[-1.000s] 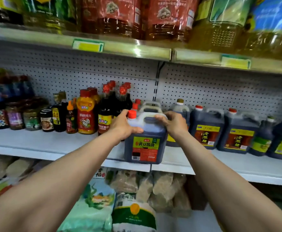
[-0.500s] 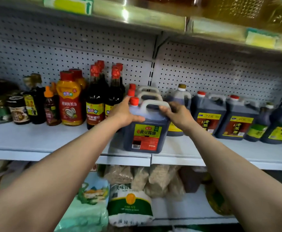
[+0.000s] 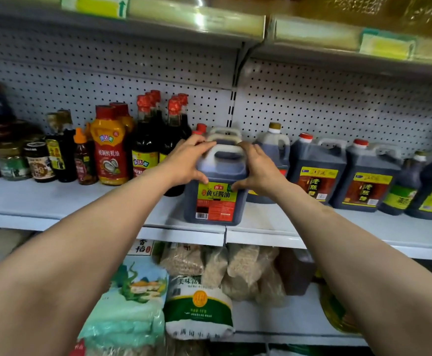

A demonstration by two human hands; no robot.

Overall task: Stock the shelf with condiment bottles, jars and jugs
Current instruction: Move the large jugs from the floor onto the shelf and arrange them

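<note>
A dark soy sauce jug point(image 3: 216, 201) with a white handle and a green-and-red label stands on the white middle shelf point(image 3: 55, 201), near its front edge. My left hand point(image 3: 188, 163) grips the jug's upper left side, fingers over its shoulder and thumb on the front. My right hand point(image 3: 254, 169) grips the upper right side the same way. Two more jugs of the same kind stand in a row behind it, mostly hidden; only their handles and red caps point(image 3: 201, 127) show.
Left of the jug stand tall dark bottles point(image 3: 145, 150), an orange oyster sauce bottle point(image 3: 108, 147) and small jars point(image 3: 39, 161). Right of it are vinegar jugs point(image 3: 317, 170), point(image 3: 366, 181). Rice sacks point(image 3: 199, 307) fill the lower shelf. An upper shelf point(image 3: 197, 19) overhangs.
The jug has slid a little further back onto the shelf between my hands. My left hand now covers its red cap. The camera has tilted down and closer.
</note>
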